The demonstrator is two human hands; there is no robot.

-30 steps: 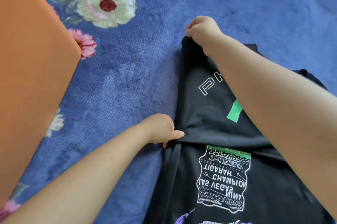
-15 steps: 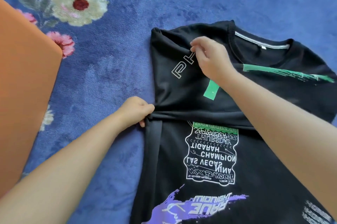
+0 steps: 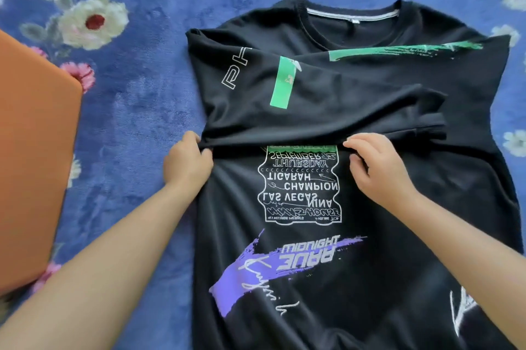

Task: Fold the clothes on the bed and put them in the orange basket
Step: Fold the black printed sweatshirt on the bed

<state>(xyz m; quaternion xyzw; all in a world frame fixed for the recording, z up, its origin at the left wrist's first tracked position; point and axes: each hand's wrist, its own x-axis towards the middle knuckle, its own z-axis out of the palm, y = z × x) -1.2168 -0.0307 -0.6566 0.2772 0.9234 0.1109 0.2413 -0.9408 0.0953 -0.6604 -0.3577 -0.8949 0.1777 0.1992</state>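
The black shirt (image 3: 355, 207) lies flat on the blue flowery blanket (image 3: 136, 121). The left hand (image 3: 187, 163) pinches its folded sleeve edge at 9 o'clock. The right hand (image 3: 378, 167) rests loose on that fold at 3 o'clock. Pull the fold straight and smooth. The orange basket (image 3: 31, 150) waits at 9 o'clock, nothing blocking it.

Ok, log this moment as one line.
step: folding black shirt | left hand: pinching sleeve fold | right hand: on sleeve edge | orange basket: left, shirt not in
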